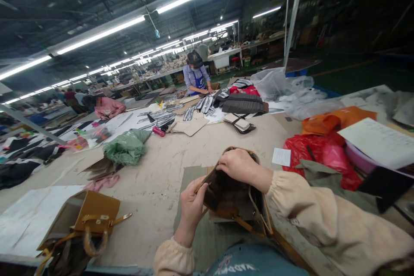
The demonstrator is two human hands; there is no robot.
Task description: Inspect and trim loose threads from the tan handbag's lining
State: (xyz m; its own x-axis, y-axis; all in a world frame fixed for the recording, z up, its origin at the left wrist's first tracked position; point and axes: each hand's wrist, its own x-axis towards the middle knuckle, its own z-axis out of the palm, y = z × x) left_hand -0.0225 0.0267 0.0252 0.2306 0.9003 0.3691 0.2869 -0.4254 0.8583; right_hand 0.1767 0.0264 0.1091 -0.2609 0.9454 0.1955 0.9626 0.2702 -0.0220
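A brown handbag (228, 196) stands in front of me with its mouth open, showing the dark inside and a tan strap. My left hand (191, 202) grips the rim at the left, with thumb and fingers pinched on the edge. Closed on the far part of the same rim is my right hand (238, 166), its fingers bent down over the edge. The outer front of the bag is mostly hidden. Beneath it lies a grey-green sheet (189, 181).
A second tan handbag (98, 207) with a ring handle lies at left. Nearby are a green sack (127, 146), stacked card pieces (239, 123) and a pink-red tool (158, 131). Red plastic bags (302, 148) and papers crowd the right. Across the table, a person in a blue apron (198, 84) works.
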